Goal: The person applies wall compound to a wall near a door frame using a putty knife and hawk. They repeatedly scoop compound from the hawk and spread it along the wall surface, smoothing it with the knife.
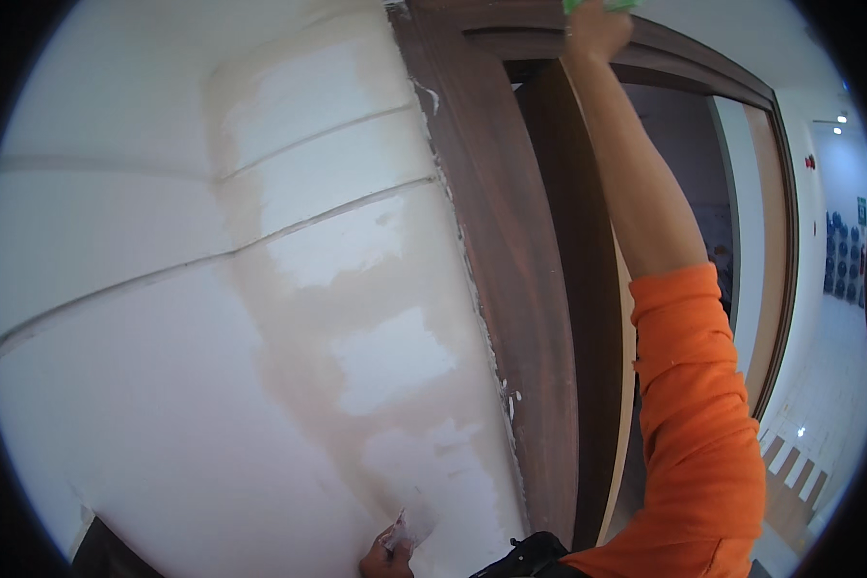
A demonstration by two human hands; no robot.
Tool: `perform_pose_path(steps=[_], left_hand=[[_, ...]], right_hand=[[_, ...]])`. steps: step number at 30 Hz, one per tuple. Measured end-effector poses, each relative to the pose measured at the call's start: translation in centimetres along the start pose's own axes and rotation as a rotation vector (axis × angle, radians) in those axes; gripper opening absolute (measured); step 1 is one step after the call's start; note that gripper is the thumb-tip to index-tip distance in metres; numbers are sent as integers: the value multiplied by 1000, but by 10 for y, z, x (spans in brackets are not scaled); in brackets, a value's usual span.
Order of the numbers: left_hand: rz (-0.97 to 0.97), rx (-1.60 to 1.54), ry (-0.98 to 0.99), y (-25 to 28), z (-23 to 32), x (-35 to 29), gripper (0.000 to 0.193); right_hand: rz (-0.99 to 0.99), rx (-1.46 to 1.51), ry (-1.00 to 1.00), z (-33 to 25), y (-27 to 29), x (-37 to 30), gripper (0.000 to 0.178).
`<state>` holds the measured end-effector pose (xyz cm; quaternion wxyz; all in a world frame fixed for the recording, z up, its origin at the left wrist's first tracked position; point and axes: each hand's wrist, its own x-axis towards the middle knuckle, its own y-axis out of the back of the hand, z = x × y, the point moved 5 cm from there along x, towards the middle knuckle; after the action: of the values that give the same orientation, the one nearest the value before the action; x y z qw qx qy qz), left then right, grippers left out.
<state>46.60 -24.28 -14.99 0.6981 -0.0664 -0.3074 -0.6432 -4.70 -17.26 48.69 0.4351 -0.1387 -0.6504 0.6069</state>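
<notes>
While your left hand pinches a smeared blade low before the patched wall, your right hand, raised near the top of the dark door frame, grips a green object, mostly cut off.

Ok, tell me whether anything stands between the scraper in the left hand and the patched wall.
Nothing visible does. The left hand has the scraper in its grip, with the patched wall behind it; whether they touch, I can't tell. The right arm is raised off to the right.
</notes>
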Motion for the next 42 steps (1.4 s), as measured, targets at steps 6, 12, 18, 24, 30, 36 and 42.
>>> perform_pose_path(steps=[6, 12, 18, 24, 30, 36, 42], left_hand=[[26, 32, -51, 1, -1, 1, 30], [31, -13, -18, 0, -10, -1, 28], [17, -89, 26, -4, -27, 0, 27], [78, -8, -27, -1, -4, -1, 27], [21, 83, 45, 1, -2, -5, 29], [50, 12, -87, 1, -8, 0, 29], [28, 11, -23, 3, -3, -3, 30]], right_hand=[[-79, -285, -146, 27, -32, -15, 31], [-229, -164, -323, -39, -70, -90, 30], [-328, -88, -302, -101, -103, -167, 27], [-482, 113, -133, -135, -96, -216, 31], [-61, 134, -157, -28, -24, -85, 25], [-24, -133, -198, 48, -24, -14, 23], [-132, -81, -272, 16, -42, -42, 27]])
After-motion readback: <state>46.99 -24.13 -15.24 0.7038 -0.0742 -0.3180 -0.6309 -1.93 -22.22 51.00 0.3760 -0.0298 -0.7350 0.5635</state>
